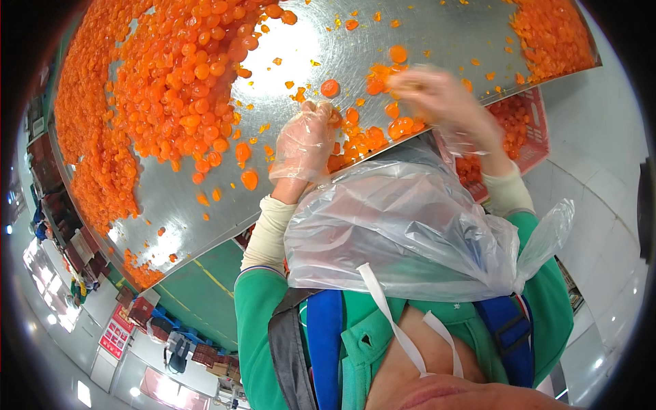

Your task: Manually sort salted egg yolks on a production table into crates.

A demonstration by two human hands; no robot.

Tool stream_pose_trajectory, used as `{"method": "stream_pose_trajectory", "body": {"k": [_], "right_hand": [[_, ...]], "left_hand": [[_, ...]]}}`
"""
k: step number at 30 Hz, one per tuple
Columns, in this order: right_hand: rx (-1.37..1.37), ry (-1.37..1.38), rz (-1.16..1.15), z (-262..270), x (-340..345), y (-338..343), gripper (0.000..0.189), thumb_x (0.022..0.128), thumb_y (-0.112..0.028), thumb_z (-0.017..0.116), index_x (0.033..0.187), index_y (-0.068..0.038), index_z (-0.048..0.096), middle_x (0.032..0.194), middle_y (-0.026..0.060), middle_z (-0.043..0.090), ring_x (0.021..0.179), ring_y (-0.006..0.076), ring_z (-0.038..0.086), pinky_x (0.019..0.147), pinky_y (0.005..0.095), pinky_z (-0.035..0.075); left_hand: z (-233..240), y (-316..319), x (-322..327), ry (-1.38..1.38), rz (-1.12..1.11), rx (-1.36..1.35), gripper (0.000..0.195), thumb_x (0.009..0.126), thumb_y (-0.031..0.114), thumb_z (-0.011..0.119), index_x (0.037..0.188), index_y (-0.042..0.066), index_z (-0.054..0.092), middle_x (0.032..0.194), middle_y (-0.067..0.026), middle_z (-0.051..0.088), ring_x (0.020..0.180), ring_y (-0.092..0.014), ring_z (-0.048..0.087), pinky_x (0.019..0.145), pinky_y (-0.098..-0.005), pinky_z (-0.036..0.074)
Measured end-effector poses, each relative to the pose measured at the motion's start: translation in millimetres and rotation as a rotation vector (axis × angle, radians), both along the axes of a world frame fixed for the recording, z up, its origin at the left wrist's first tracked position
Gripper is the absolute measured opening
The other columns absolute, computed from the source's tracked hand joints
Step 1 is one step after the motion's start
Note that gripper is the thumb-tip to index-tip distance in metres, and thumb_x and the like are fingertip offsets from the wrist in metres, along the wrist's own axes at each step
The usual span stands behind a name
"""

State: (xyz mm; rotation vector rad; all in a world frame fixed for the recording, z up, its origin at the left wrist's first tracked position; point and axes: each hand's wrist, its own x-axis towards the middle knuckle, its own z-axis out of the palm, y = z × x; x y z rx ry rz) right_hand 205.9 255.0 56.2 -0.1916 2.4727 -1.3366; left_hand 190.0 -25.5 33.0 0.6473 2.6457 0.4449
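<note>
My left hand point(305, 141) wears a thin clear plastic glove and rests low over the steel table point(287, 66), its fingers curled together. An orange piece shows at its fingertips; whether it is gripped is hidden. To the right, my right hand point(441, 97) is blurred by motion above several orange egg yolks point(378, 77), and what it holds cannot be made out. Between the hands, flattened yolks and broken bits point(366, 141) gather along the table's near edge. One round yolk point(330, 88) lies just beyond my left fingertips.
A large heap of yolks point(174, 87) covers the table's left side, and a smaller pile point(553, 38) lies far right. Below the right edge, a red plastic crate point(535, 128) holds more yolks. A clear plastic apron point(389, 225) bulges against the table edge.
</note>
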Motion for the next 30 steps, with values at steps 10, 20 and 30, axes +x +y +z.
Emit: {"method": "stream_pose_trajectory", "body": {"k": [10, 20, 30], "right_hand": [[-0.299, 0.004, 0.155, -60.3, -56.1, -54.1, 0.025, 0.098, -0.025, 0.061, 0.116, -0.008, 0.068, 0.101, 0.0078, 0.068, 0.084, 0.015, 0.062, 0.075, 0.0302, 0.051], [-0.257, 0.054, -0.112, -34.4, -17.1, 23.5, 0.023, 0.092, -0.006, 0.058, 0.112, -0.006, 0.069, 0.089, 0.005, 0.069, 0.079, 0.0185, 0.066, 0.073, 0.0352, 0.054], [0.162, 0.064, 0.279, -27.0, -1.8, 13.2, 0.021, 0.096, -0.017, 0.053, 0.109, -0.005, 0.065, 0.108, 0.0119, 0.07, 0.105, 0.0328, 0.065, 0.093, 0.0422, 0.05]], "left_hand": [[1.5, -12.1, 12.7, -0.185, 0.455, 0.407, 0.021, 0.096, 0.023, 0.059, 0.099, 0.004, 0.067, 0.074, -0.0145, 0.066, 0.066, -0.028, 0.062, 0.063, -0.0392, 0.048], [-8.9, -1.0, 25.1, -0.359, 0.593, 0.486, 0.019, 0.094, 0.017, 0.06, 0.103, 0.002, 0.068, 0.081, -0.0151, 0.067, 0.069, -0.021, 0.062, 0.065, -0.0361, 0.048], [19.8, -109.4, 37.8, 0.007, 0.792, 0.287, 0.027, 0.091, 0.007, 0.066, 0.118, 0.004, 0.069, 0.093, -0.0066, 0.07, 0.087, -0.015, 0.066, 0.078, -0.0297, 0.053]]}}
